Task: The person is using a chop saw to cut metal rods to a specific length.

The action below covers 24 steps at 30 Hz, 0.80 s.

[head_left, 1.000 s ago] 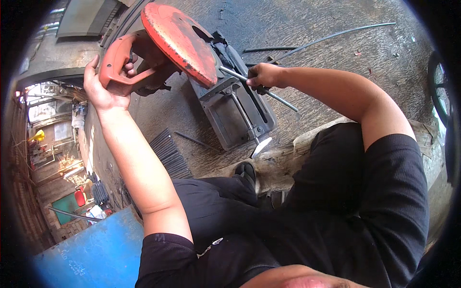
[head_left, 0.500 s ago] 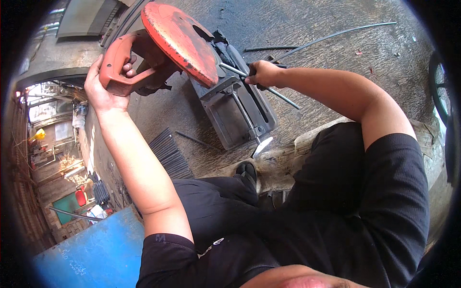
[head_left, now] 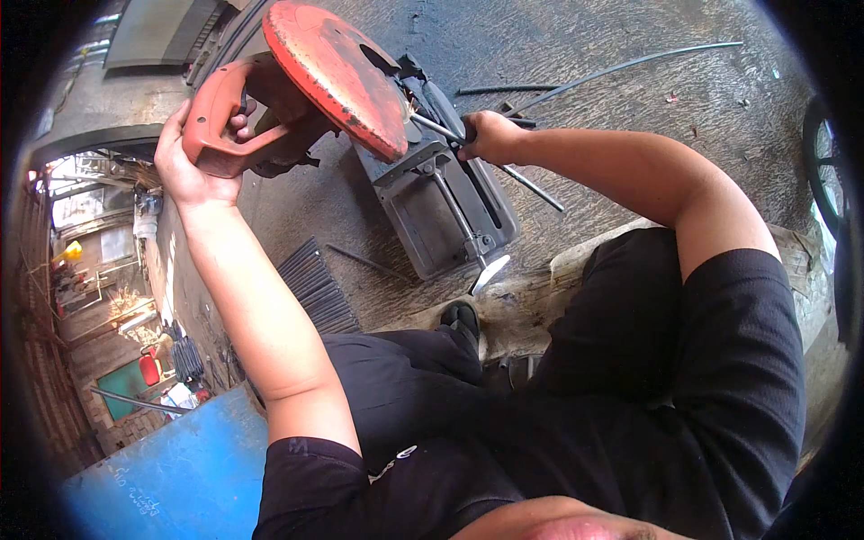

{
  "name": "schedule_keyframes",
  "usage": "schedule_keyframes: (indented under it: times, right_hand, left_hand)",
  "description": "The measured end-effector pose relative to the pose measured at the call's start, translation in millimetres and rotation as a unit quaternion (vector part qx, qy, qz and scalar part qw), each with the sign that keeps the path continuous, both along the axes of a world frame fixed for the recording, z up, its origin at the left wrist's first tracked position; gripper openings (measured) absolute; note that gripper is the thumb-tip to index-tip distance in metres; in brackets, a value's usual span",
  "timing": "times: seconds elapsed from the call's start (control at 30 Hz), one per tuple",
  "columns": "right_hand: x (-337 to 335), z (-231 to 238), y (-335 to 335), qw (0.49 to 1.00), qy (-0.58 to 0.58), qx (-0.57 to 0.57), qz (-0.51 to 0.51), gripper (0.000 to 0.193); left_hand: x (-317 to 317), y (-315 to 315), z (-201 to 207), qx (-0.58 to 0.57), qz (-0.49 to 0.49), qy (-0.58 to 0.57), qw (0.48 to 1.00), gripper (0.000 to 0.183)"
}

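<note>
Floor: rough grey concrete floor [head_left: 630,54], scored and stained, filling the upper half of the view; small debris scattered on it.

Chop saw [head_left: 387,135]: sits on the concrete floor ahead of the seated person. Red-orange blade guard [head_left: 333,76], worn and rust-flecked, raised and tilted up to the left. Dark metal base [head_left: 441,216] below it, with a vise screw ending in a bright handle at the near edge.

Left hand [head_left: 184,162]: closed around the saw's red-orange handle [head_left: 216,126], fingers wrapped through the loop.

Right hand [head_left: 490,137]: closed on a thin metal rod [head_left: 531,184] that lies across the saw base, one end under the blade guard, the other slanting out onto the floor to the right.

Other stock: a long thin rod [head_left: 630,65] and shorter rod pieces [head_left: 504,89] lie on the floor beyond the saw. A bundle of dark cut rods [head_left: 315,288] lies on the floor left of the base, near the person's knee.

Person: seated low, black shirt and black trousers, dark shoe [head_left: 461,317] just beside the near end of the base.

Surroundings: blue panel [head_left: 162,477] at lower left. Beyond the left edge, a sunlit yard [head_left: 108,297] with cluttered, indistinct objects. A dark wheel [head_left: 823,162] shows at the right rim.
</note>
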State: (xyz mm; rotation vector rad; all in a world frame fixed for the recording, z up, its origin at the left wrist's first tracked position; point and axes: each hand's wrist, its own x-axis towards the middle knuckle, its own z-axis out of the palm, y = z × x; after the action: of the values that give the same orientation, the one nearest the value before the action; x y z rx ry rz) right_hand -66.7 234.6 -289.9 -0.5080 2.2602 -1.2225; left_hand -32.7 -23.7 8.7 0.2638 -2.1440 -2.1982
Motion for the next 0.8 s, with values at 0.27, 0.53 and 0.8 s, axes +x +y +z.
schedule_keyframes:
  times: [0.27, 0.53, 0.8]
  right_hand:
    - [4.0, -0.3, 3.1, 0.999, -0.002, -0.033, 0.010, 0.037]
    - [5.6, 0.1, 3.7, 0.987, -0.134, -0.073, 0.041, 0.022]
    - [4.6, -3.3, 5.1, 0.991, -0.080, -0.076, 0.073, 0.015]
  left_hand:
    - [0.5, 3.3, 0.5, -0.006, 0.006, -0.004, 1.000, 0.053]
    - [0.6, 5.1, -1.1, 0.003, 0.020, -0.005, 1.000, 0.049]
    - [-0.7, -3.3, -0.8, 0.006, -0.017, -0.006, 1.000, 0.052]
